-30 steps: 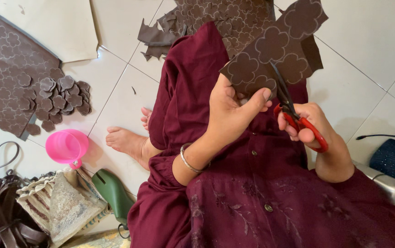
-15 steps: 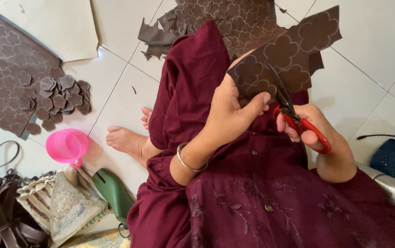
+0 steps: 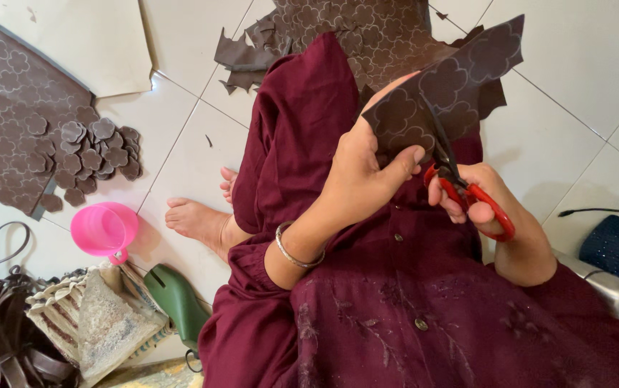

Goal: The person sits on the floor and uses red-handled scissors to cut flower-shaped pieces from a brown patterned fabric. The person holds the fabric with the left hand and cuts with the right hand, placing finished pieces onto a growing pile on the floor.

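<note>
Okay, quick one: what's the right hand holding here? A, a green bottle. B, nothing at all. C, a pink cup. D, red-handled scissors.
D: the right hand grips the red-handled scissors, their blades set into the brown patterned sheet that the left hand holds up; the pink cup sits untouched on the floor.

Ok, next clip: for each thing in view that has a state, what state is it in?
Left hand: grip closed on the brown sheet piece.
Brown sheet piece: held up, partly cut, flower outlines marked.
Right hand: fingers through the scissor handles.
Red scissors: blades in the sheet piece.
Cut flower shapes: piled loose on the floor.
Large brown sheet: lying flat, uncut outlines.
Pink cup: on the floor, tipped towards the camera.
</note>
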